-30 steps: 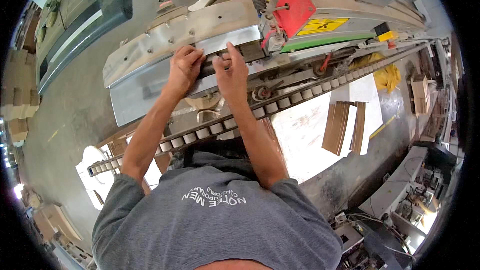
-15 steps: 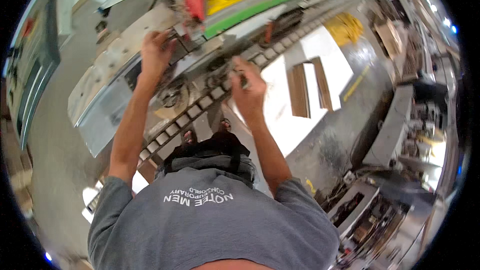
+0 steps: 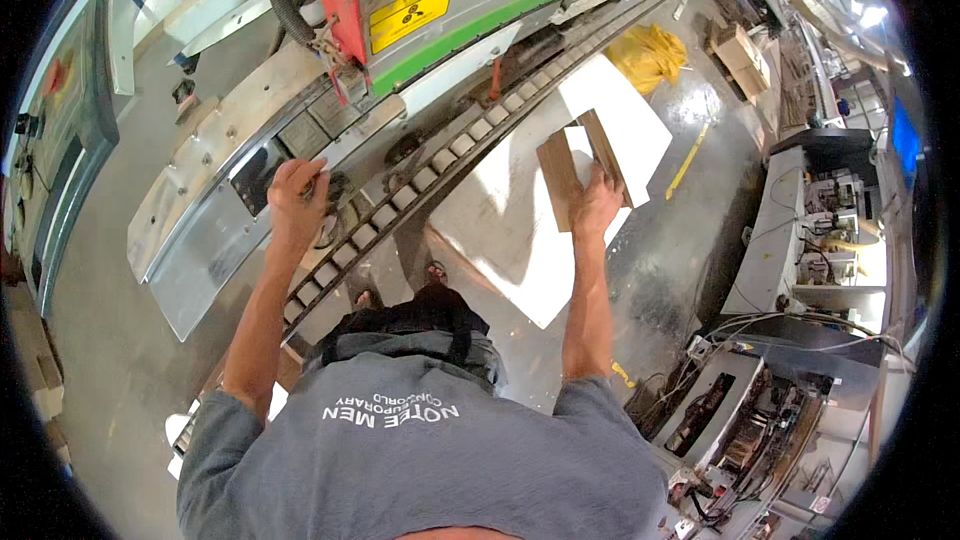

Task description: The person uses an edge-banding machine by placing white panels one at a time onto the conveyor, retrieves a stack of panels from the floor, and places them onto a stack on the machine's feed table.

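My right hand (image 3: 595,205) reaches over a large white panel (image 3: 500,205) with its fingers closed on the near end of a narrow brown strip (image 3: 602,145). Beside it lies a wider brown strip (image 3: 556,180), and a white strip (image 3: 579,148) shows between the two. My left hand (image 3: 296,190) is held at the near side of the machine, above its metal guide plate (image 3: 215,260). Its fingers are curled together; whether anything is in them is hidden. Just beyond the left fingers is a slot with dark square blocks (image 3: 305,132).
A chain conveyor of pale pads (image 3: 403,197) runs diagonally between me and the machine. A red plate (image 3: 341,15), grey hose (image 3: 285,0) and green strip (image 3: 450,50) are on the machine. Yellow plastic sheeting (image 3: 648,55) lies beyond the white panel; other machinery (image 3: 735,410) stands at right.
My right hand has moved right from above the conveyor onto the brown strip. My left hand has come nearer to me and its fingers have curled in. The view has shifted slightly.
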Motion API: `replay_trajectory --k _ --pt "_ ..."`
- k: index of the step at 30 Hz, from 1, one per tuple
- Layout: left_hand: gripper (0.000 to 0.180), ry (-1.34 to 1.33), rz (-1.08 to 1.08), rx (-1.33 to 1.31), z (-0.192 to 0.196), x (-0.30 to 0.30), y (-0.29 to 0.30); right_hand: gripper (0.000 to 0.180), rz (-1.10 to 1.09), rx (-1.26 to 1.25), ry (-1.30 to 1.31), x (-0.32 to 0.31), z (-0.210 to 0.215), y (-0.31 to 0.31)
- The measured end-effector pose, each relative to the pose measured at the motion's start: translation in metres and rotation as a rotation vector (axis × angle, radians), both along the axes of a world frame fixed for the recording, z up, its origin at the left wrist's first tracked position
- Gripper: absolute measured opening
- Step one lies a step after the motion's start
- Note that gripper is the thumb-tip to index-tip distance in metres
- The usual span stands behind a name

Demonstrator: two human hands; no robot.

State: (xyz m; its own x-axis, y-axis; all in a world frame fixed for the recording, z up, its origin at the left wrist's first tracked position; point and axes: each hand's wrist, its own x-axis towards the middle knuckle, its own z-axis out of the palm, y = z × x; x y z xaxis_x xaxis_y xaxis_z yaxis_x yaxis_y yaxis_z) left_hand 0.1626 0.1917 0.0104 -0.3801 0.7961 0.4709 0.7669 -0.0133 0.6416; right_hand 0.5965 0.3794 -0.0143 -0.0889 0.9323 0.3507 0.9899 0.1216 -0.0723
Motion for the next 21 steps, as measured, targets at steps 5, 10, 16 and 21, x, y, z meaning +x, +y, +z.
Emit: replay_trajectory --k 5,10,16,21 --pt "0.018 -0.067 0.147 0.037 0.018 -0.002 -0.038 0.044 0.295 -0.149 0.400 -0.056 0.049 -0.041" --pt "0.019 -0.138 0.233 0.164 0.043 -0.009 -0.078 0.045 0.825 -0.212 0.479 -0.180 0.082 -0.090" --pt "0.019 -0.122 0.459 0.193 0.041 -0.040 -0.156 0.043 1.494 -0.178 0.555 -0.357 0.050 -0.143" --pt "0.025 -0.119 0.637 0.089 0.027 -0.073 -0.202 0.036 1.520 -0.084 0.417 -0.433 0.040 -0.184"
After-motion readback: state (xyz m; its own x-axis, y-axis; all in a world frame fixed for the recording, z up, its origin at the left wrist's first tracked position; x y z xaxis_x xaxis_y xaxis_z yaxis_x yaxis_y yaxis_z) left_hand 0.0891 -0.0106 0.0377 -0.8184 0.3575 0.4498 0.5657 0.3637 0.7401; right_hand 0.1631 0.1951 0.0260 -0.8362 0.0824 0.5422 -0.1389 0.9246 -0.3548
